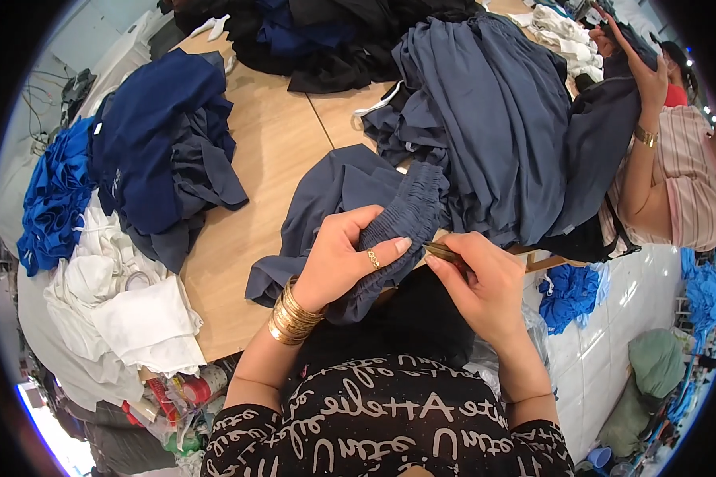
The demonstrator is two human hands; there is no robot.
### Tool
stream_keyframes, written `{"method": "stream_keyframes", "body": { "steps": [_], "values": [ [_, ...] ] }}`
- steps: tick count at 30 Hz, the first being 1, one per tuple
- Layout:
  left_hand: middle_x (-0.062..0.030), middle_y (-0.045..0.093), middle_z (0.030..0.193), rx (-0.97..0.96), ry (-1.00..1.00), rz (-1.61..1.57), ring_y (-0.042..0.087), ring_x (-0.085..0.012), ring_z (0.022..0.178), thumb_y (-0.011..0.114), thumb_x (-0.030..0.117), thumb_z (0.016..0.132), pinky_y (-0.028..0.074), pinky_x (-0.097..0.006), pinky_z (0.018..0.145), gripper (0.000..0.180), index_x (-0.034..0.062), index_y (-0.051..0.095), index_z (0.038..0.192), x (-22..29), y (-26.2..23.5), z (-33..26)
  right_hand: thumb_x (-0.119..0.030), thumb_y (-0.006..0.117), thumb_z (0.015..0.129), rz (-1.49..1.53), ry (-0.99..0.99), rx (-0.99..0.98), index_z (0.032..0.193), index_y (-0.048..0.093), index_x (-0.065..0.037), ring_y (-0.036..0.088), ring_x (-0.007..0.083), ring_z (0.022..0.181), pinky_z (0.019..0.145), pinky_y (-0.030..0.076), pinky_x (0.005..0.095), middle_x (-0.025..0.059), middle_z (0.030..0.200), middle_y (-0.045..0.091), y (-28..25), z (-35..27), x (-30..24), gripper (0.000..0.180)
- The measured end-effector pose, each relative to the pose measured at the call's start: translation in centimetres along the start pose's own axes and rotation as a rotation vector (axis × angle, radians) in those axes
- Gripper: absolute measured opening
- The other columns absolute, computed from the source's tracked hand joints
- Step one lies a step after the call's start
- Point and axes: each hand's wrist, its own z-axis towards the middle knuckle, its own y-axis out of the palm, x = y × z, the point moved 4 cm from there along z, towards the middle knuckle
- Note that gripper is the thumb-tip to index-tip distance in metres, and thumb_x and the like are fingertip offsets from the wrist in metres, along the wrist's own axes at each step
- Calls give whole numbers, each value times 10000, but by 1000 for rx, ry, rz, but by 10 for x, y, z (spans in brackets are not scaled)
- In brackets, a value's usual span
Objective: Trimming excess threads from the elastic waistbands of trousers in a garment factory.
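My left hand (344, 256), with a ring and several gold bangles, grips the gathered elastic waistband of a slate-grey garment (350, 187) that drapes over the wooden table's (270, 143) near edge. My right hand (479, 280) is closed on a small brass-coloured thread snipper (444, 253), its tip held against the waistband edge beside my left thumb. Both hands work close together just above my lap.
A big heap of grey garments (493, 119) lies at the right. Navy clothes (163, 143), bright blue cloth (52, 199) and white fabric (127, 318) pile at the left. Black garments (334, 40) sit at the back. Another person's arm (640, 159) works at the right.
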Motion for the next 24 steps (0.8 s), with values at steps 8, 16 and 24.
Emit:
{"method": "stream_keyframes", "body": {
  "steps": [8, 16, 24],
  "values": [
    [-4, 637, 808, 6, 19, 0, 547, -22, 690, 659, 82, 821, 464, -181, 607, 183, -35, 608, 952, 1, 1, 0, -103, 695, 748, -115, -35, -3, 848, 589, -57, 561, 216, 574, 500, 429, 301, 44, 698, 562, 3, 3, -3, 153],
    [0, 632, 811, 23, 11, -51, 542, -21, 697, 640, 78, 834, 461, -181, 606, 165, -38, 604, 945, 1, 0, 2, -109, 683, 754, -181, -57, -21, 852, 586, -75, 562, 199, 592, 505, 430, 301, 33, 691, 547, 4, 6, -3, 143],
    [6, 621, 777, 43, 26, 33, 526, -20, 678, 640, 88, 834, 451, -184, 595, 147, -34, 605, 909, 2, -1, 2, -107, 680, 755, -174, -64, -20, 841, 591, -70, 567, 198, 598, 507, 437, 300, 37, 691, 545, 5, 6, -5, 129]
  ]
}}
